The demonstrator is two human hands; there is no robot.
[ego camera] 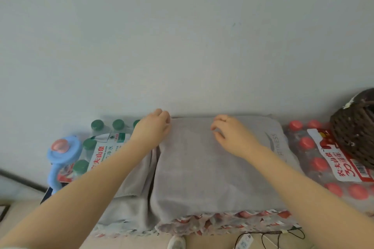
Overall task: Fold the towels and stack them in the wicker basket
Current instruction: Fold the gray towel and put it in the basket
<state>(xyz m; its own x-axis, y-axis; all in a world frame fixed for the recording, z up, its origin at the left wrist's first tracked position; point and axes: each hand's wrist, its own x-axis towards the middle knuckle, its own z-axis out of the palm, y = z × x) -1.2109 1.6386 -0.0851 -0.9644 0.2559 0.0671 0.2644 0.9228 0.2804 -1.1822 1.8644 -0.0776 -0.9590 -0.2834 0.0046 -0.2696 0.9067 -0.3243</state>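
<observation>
A grey towel (202,166) lies spread flat over packs of bottled water, against the wall. It carries a faint logo near its right end. My left hand (151,127) has its fingers curled at the towel's far left corner and seems to pinch the edge. My right hand (230,133) hovers over the towel's far middle, fingers loosely curled, thumb and fingers apart, holding nothing. More grey cloth (129,198) hangs folded down on the left under my left forearm. The dark wicker basket (356,131) stands at the right edge, partly cut off.
A pack of green-capped bottles (101,139) stands on the left and red-capped bottles (315,157) on the right under the basket. A blue plastic toy (62,153) leans at far left. A power strip and cables (263,238) lie on the floor in front.
</observation>
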